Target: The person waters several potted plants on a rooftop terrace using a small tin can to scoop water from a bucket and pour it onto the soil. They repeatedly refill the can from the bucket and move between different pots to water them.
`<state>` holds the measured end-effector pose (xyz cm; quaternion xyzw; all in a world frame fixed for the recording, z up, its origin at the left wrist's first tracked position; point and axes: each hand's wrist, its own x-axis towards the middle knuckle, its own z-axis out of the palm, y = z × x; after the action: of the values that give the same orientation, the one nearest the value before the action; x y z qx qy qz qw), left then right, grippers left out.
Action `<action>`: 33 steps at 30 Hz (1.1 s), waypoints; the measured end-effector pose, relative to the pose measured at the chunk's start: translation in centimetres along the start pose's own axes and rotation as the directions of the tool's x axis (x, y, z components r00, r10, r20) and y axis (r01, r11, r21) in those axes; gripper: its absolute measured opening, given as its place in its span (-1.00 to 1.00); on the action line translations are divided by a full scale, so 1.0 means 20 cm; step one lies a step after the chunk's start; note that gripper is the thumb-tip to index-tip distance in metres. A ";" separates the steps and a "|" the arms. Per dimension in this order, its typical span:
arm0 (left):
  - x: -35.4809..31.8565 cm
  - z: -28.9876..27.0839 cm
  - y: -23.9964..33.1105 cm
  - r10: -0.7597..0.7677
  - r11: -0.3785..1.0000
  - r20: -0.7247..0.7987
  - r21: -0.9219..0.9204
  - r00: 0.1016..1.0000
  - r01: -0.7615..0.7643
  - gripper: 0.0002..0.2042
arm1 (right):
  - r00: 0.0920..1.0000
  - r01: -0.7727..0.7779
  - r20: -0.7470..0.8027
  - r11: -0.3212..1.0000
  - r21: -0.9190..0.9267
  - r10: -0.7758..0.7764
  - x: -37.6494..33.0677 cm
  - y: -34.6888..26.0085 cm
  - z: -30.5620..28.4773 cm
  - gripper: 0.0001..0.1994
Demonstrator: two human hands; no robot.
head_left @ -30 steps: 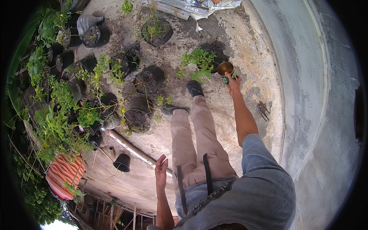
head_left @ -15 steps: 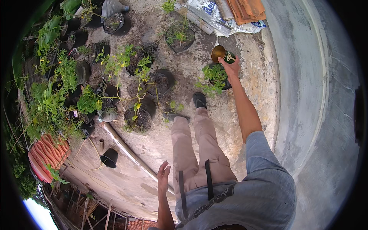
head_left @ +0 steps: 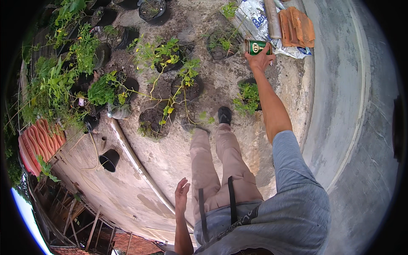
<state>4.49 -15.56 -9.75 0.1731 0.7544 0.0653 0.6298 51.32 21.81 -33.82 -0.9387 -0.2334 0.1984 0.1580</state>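
Concrete ground [head_left: 238,140] fills the middle of the frame, with a person standing on it in beige trousers and a grey shirt. The right hand [head_left: 260,59], in the upper middle of the frame, is stretched out at the end of a straight arm and closed around a green can [head_left: 256,46], which lies on its side in the grip. The can sits above a black pot with a small green plant [head_left: 247,97], which stands just right of the person's dark shoe [head_left: 224,114]. Past the can, at the top edge of the frame, lie a white plastic sack [head_left: 259,21], a grey pipe [head_left: 272,17] and a stack of orange roof tiles [head_left: 297,26], close together.

The left hand [head_left: 182,196], in the lower middle of the frame, hangs beside the trousers with its fingers loosely spread and holds nothing.

More black pots with leafy plants [head_left: 165,55] crowd the upper left of the frame, some holding only dark soil. A long pale pipe [head_left: 140,165] runs slantwise across the ground from the pots toward the lower middle. Left of it an empty black pot [head_left: 109,160] lies tipped on its side. Another pile of orange tiles [head_left: 38,142] sits at the left edge among weeds.
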 end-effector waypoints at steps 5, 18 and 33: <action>-0.04 0.03 0.02 0.006 0.999 -0.002 -0.034 1.000 -0.006 -0.40 | 0.992 0.115 -0.048 0.989 -0.093 -0.120 -0.07 -0.13 -0.08 0.10; -0.30 -0.01 -0.17 0.078 0.988 -0.076 -0.124 0.994 -0.087 -0.44 | 0.929 0.260 -0.214 0.944 -0.205 -0.303 -0.32 -0.29 -0.56 0.15; -0.39 -0.65 -1.15 0.125 0.949 -0.163 -0.267 0.979 -0.166 -0.46 | 0.573 -0.567 0.101 0.304 0.766 0.813 -1.83 1.02 -0.94 0.12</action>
<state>-11.23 -38.19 -7.21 0.1326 0.7663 0.2298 0.5851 37.68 -17.57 -14.40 -0.8135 0.3270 0.1734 0.4486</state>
